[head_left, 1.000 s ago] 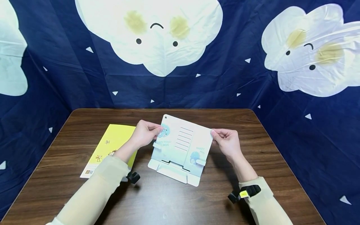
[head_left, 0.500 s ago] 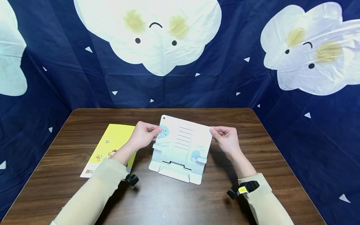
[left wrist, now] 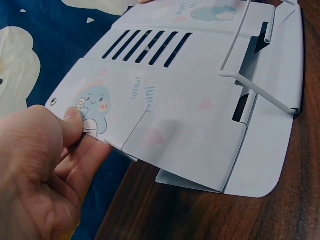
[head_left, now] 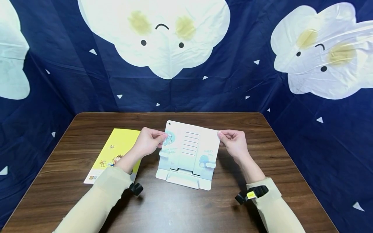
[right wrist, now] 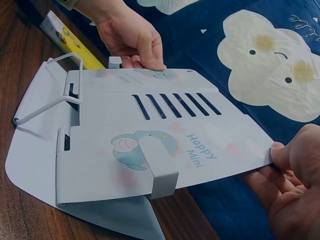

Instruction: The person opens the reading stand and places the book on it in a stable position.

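A white and pale blue book stand with cartoon dinosaurs and a row of slots is tilted up over the middle of the table. My left hand pinches its left edge near the upper corner, thumb on the printed face. At the upper right corner, my right hand pinches it the same way. In the right wrist view, a white page clip wraps over the side edge and a wire holder stands out at the bottom. The base plate lies below the hinged panel, near or on the wood.
A yellow book with small cartoon figures lies on the brown wooden table at the left, partly under my left forearm. A dark blue cloth with cloud prints hangs behind the table. Black cameras are strapped to both wrists.
The book stand has turned slightly and its lower edge has shifted a little to the right. Both hands have kept their grip, with only slight movement.
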Demonstrator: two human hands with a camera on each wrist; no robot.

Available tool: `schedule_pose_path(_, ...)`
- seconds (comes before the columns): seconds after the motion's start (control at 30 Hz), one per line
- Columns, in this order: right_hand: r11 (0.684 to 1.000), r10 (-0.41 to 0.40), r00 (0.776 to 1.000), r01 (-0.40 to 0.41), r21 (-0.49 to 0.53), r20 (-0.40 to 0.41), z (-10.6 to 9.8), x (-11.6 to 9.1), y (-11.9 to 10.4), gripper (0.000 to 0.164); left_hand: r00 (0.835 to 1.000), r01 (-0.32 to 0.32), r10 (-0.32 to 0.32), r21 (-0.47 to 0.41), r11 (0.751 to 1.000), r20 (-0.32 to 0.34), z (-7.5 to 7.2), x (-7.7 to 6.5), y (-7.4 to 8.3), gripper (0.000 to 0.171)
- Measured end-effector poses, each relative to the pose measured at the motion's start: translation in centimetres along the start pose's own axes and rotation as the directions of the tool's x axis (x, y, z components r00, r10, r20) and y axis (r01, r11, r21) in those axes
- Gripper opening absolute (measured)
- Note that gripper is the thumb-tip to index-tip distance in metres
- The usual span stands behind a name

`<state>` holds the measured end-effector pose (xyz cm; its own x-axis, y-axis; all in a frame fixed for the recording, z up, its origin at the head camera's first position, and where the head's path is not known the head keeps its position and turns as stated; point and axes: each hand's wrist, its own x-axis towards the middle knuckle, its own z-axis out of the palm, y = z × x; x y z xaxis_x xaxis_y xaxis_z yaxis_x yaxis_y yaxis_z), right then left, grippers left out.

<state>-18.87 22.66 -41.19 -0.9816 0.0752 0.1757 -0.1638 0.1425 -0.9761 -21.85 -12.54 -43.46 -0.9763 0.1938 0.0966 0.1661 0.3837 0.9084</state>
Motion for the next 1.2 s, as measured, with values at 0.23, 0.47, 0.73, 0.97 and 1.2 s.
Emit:
schedule_pose_path(0.23, 1.000, 0.018, 1.000, -0.018, -0.011, 0.001, 0.1, 0.4, -0.1, 0.018, 1.000, -0.009, 0.009, -0.034, 0.999, -0.004, 0.1, -0.3, -0.2, 0.018)
schedule_pose_path(0.47, 1.000, 0.017, 1.000, -0.017, -0.017, -0.003, 0.1, 0.7, 0.0, 0.018, 1.000, -0.007, 0.007, -0.057, 0.998, -0.004, 0.2, -0.5, -0.1, 0.017)
schedule_pose_path(0.73, 0.999, 0.024, 1.000, -0.024, -0.032, -0.004, 0.2, 1.2, 0.1, 0.019, 1.000, -0.001, 0.000, -0.083, 0.997, -0.010, 0.3, -1.0, -0.1, 0.016)
schedule_pose_path(0.97, 0.999, 0.009, 1.000, -0.010, -0.053, -0.017, 0.4, 1.7, 0.4, 0.019, 1.000, 0.001, -0.002, -0.106, 0.994, -0.006, 0.4, -1.3, -0.2, 0.016)
schedule_pose_path(1.2, 0.998, -0.002, 1.000, 0.001, -0.056, -0.025, 0.5, 2.0, 0.4, 0.018, 1.000, 0.023, -0.023, -0.130, 0.991, 0.001, 0.6, -1.6, -0.1, 0.016)
